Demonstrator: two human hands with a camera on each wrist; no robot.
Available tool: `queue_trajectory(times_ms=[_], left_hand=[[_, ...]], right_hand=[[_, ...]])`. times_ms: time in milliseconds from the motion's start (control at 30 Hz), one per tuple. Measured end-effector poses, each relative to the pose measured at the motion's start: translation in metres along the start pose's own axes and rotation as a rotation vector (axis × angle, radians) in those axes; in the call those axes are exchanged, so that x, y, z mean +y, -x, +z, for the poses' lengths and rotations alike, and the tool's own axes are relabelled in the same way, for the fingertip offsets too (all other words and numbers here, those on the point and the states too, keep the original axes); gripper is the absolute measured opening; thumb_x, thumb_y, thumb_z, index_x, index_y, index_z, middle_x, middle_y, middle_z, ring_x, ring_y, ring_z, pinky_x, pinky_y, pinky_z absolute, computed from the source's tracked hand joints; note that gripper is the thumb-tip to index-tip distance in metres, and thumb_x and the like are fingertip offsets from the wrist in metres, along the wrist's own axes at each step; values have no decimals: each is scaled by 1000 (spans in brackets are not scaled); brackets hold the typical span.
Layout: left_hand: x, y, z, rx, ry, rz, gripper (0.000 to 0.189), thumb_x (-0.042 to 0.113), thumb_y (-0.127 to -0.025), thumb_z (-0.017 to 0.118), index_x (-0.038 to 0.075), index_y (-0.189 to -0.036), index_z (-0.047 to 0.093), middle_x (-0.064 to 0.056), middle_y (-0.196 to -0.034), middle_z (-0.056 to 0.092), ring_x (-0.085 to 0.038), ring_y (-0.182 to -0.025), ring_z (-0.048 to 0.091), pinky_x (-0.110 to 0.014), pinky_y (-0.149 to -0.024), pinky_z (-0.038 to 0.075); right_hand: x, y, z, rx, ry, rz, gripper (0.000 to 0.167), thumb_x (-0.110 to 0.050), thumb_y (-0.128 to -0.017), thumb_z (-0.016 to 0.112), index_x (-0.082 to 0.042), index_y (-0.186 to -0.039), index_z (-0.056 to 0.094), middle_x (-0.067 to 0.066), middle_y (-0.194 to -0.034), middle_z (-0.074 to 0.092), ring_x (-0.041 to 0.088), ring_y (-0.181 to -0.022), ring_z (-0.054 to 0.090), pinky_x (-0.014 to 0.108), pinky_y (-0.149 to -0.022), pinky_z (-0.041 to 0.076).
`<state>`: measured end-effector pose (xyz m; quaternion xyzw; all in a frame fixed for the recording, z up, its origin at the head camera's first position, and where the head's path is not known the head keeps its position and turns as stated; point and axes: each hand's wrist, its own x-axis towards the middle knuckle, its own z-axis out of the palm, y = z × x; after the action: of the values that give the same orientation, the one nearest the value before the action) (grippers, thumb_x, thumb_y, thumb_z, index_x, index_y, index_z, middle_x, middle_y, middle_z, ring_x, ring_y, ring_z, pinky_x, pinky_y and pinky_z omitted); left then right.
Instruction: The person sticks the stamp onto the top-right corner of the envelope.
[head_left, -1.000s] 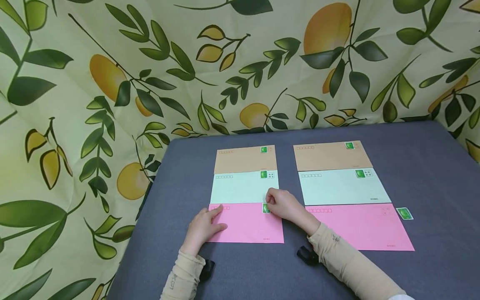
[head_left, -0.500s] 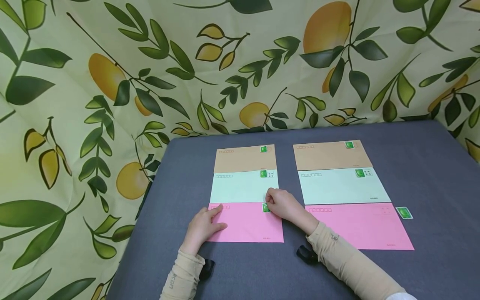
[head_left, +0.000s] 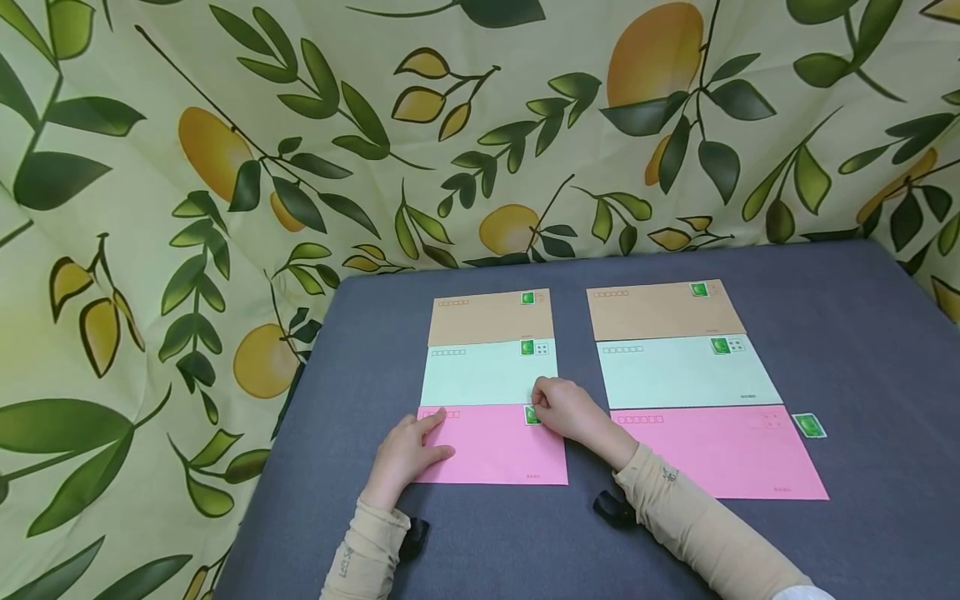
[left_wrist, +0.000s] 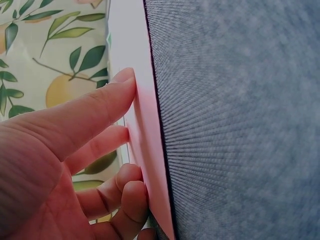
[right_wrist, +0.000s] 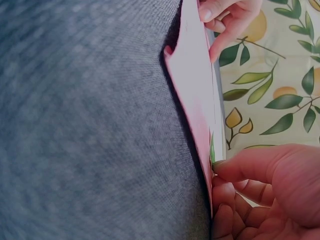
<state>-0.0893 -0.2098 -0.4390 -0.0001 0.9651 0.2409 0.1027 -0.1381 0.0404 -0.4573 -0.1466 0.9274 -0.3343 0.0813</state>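
On the left pink envelope [head_left: 487, 454], my left hand [head_left: 405, 454] rests with its thumb and fingers spread over the left part. A green stamp [head_left: 531, 415] lies at this envelope's upper right corner. My right hand [head_left: 573, 408] pinches the stamp's right side, its fingers curled and partly hiding it. In the right wrist view the thumb tip meets the edge of the green stamp [right_wrist: 212, 150], close against the paper. The left wrist view has the fingertips touching the pink envelope [left_wrist: 150, 165].
Above lie a mint envelope [head_left: 472, 375] and a brown envelope [head_left: 480, 321], both stamped. A second column has a brown envelope [head_left: 660, 315], a mint envelope [head_left: 682, 375] and a pink envelope [head_left: 750, 458]. Another green stamp [head_left: 810, 426] lies on the blue-grey tablecloth [head_left: 510, 542] beside it.
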Motion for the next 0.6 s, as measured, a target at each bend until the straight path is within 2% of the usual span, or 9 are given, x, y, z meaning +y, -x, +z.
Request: queue_trajectory(times_ms=[600], left_hand=[[-1,0,0,3,-10,15,61,27,-74,76,14,-130,56,-6,-72,43,-16,-60,35,-28,-54,24]], right_hand=[[0,2,3,8,51,-14,7,-4,-79,59,-7,-73,63,2,-65,51,12,-60,44,22,-54,35]])
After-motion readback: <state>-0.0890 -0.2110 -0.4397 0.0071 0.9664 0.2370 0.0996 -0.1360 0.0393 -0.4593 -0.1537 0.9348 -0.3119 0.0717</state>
